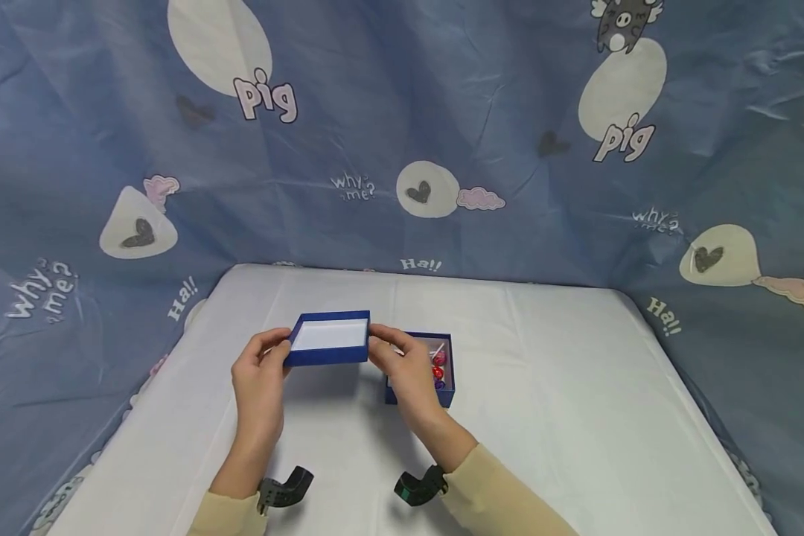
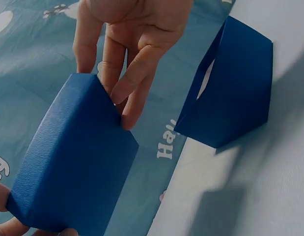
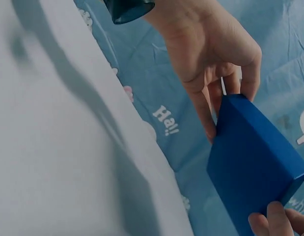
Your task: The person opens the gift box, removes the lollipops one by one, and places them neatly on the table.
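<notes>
Above the white table, a shallow dark blue box lid (image 1: 328,356) is held up, its white inside facing the head camera. At its left end, my left hand (image 1: 257,387) pinches the lid between thumb and fingers. My right hand (image 1: 410,378) grips the opposite end, fingers along the edge. In the left wrist view, the lid's outside (image 2: 88,162) shows plain blue. An uncovered blue box (image 1: 447,398) stands on the table behind the right hand, which partly hides it. Inside are red and purple wrapped candies (image 1: 438,371), one with a white stick like a lollipop.
A white cloth covers the table (image 1: 563,402), with rounded far corners. Blue printed fabric (image 1: 348,141) hangs behind it and along both sides. Dark wrist devices (image 1: 286,487) sit on both wrists, just below the hands. Shadows of the lid and arms fall on the cloth.
</notes>
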Demonstrator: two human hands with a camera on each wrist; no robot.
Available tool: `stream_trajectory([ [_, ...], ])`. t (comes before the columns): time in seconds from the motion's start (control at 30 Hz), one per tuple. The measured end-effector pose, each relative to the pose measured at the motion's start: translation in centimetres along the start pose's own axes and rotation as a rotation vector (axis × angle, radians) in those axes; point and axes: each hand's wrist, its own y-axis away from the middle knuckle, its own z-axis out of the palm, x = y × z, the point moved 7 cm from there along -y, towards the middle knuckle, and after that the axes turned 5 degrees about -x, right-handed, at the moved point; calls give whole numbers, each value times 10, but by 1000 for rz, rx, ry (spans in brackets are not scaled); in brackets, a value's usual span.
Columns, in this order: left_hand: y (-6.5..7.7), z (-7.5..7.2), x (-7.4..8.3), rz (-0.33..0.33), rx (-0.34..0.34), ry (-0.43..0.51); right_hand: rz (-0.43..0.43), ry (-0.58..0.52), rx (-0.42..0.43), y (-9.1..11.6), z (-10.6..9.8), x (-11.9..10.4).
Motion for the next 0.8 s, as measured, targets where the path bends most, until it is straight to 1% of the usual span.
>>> stream_trajectory([
  [0.1, -1, -5, -2, 0, 9, 7, 22, -19, 22, 0, 3, 6],
  [0.2, -3, -9, -4, 2, 15, 13, 36, -11, 31, -1, 7, 10],
  [0.27, -4, -12, -6, 0, 18, 8, 46, 25, 38, -1, 10, 13],
  [0.4, -6, -18, -9, -4, 19, 9, 60, 136, 49, 1, 15, 19],
  [0.5, -8, -24, -13, -15, 22, 15, 51, 167, 37, 3, 22, 23],
  [0.63, -9, -34, -18, -31, 28, -9, 29, 189, -4, 7, 33, 28],
  [0.8, -10, -43, -23, -45, 37, -43, 22, 274, -30, 12, 43, 35],
])
